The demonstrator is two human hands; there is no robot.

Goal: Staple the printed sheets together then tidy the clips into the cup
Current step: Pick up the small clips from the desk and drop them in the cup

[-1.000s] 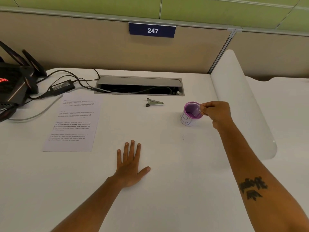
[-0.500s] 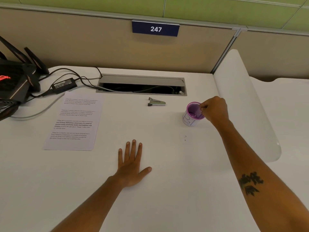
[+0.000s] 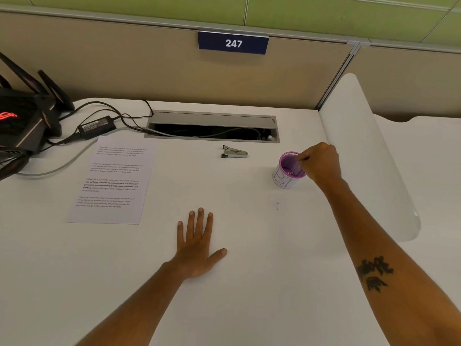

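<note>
A purple mesh cup [image 3: 284,179] with a white paper label stands on the white desk [image 3: 249,283], right of centre. My right hand [image 3: 321,163] hovers at its far right rim, fingertips pinched together over the opening; whether anything is between them is hidden. A few pale specks lie inside the cup. A small silver and black stapler [image 3: 234,154] lies left of the cup. The printed sheets [image 3: 112,181] lie flat at the left. My left hand [image 3: 197,245] rests palm down on the desk, fingers spread. Two tiny bits [image 3: 277,206] lie in front of the cup.
A black router [image 3: 22,128] with antennas, a power adapter [image 3: 97,126] and cables crowd the far left corner. An open cable slot [image 3: 212,129] runs along the back. A white curved divider [image 3: 366,158] stands right of the cup. A beige partition with a 247 sign closes the back.
My right hand has shifted a little left and up, from beside the cup's rim to over its opening. The cup, stapler, sheets and left hand have stayed put.
</note>
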